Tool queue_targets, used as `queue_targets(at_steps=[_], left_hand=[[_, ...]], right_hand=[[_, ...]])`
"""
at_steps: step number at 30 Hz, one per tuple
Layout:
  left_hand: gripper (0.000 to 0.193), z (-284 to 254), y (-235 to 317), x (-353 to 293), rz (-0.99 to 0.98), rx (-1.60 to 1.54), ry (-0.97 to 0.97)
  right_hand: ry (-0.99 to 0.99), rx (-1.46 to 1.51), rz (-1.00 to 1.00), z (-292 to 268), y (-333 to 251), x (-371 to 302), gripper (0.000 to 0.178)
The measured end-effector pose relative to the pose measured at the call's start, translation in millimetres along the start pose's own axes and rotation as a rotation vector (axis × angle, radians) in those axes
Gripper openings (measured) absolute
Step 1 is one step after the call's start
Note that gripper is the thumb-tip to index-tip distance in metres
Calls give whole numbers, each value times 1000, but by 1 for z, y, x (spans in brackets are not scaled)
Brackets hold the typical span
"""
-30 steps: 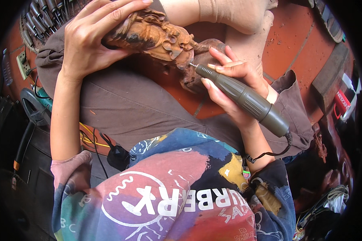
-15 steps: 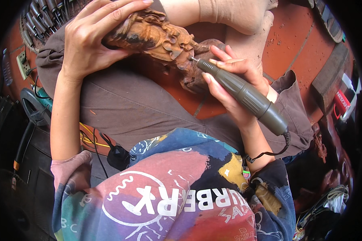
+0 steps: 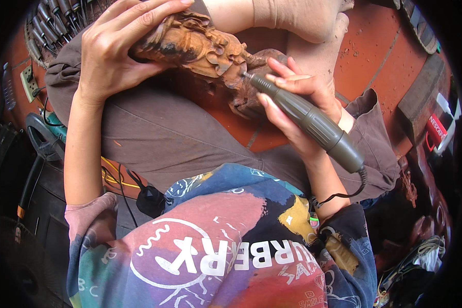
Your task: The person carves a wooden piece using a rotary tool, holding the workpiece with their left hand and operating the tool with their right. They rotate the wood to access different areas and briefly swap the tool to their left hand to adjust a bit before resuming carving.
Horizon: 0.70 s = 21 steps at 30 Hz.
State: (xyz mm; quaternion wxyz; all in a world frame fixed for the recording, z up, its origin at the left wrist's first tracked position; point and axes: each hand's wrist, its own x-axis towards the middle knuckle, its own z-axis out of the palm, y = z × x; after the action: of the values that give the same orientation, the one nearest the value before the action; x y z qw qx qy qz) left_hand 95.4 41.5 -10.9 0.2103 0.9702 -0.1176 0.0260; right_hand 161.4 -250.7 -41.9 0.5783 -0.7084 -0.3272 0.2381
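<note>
A brown wooden carving (image 3: 210, 51), ornately cut and darker toward its base, lies tilted across the space above my folded legs. My left hand (image 3: 120, 49) wraps round its upper left end, fingers over the top and thumb underneath. In my right hand (image 3: 303, 97) is a dark grey-green rotary tool (image 3: 313, 120), gripped like a pen between thumb and fingers. Its thin metal bit points up and left, at the carving's surface near the base; whether it touches the wood I cannot tell. A black cord hangs from the tool's rear end beside my right forearm.
Several carving chisels (image 3: 49, 28) lie in a round basket at the upper left. A power strip (image 3: 30, 82) sits below them. On the right are a wooden block (image 3: 421, 95) and a red packet (image 3: 436, 131). Wood crumbs dot the red tile floor (image 3: 367, 51). Cables (image 3: 426, 256) bunch at lower right.
The rotary tool's rear end has shifted slightly left, its bit staying near the same spot. My left hand and the carving have hardly moved.
</note>
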Motion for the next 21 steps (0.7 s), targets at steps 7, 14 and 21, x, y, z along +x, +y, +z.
queue_targets(at_steps=[7,14,21], left_hand=[[70,-1,0,1,10,1,3],[71,1,0,0,-1,-7,2],[71,0,1,0,-10,7,1]], right_hand=[[17,10,-4,1,0,2,28],[11,45,-55,0,9,1,27],[19,-22,22,-2,-5,1,26]])
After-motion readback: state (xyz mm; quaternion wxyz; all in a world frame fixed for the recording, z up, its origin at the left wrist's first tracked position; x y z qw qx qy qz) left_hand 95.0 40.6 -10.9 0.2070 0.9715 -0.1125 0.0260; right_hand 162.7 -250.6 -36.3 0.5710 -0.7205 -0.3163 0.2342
